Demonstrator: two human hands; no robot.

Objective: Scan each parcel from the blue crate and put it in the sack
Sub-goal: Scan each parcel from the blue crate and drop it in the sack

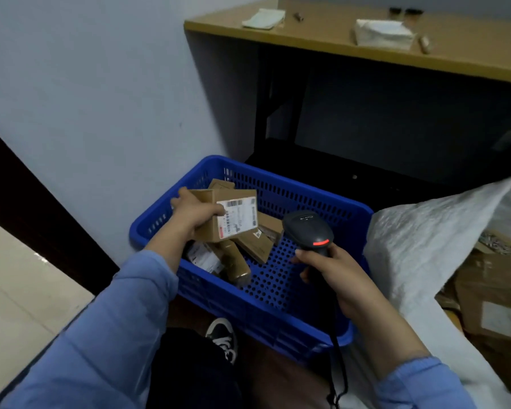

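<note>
Head view: a small brown cardboard parcel with a white printed shipping label [210, 231] is grasped by the left hand [194, 212]. The fingers are curled over its far edge and the thumb is pressed on the label's near corner. The parcel is held tilted above the left half of a blue perforated plastic crate [307, 196], with its label turned up and toward the right.

Directly beneath this grip, more brown parcels [257, 246] are piled on the crate floor. Among them are a rounded, tape-wrapped brown package [236, 267] and a labelled one [202, 256] lying below the left wrist.

To the right of the held parcel, and apart from it, a black handheld barcode scanner with a red stripe [307, 228] is clenched by its handle in the right hand [331, 270]. Its head is pointed toward the label. A black cable [338, 358] is seen hanging down from the handle, under the right forearm.

Further right of the scanner hand, just beside the crate, a white woven sack [425, 231] lies open, and brown parcels [490, 296] are seen inside its mouth.

Beyond both hands, a tan wooden tabletop [322, 33] carries a folded white cloth [381, 32]. Below the left forearm, which is covered by a light blue sleeve [115, 320], a black-and-white sneaker [223, 335] is visible.
</note>
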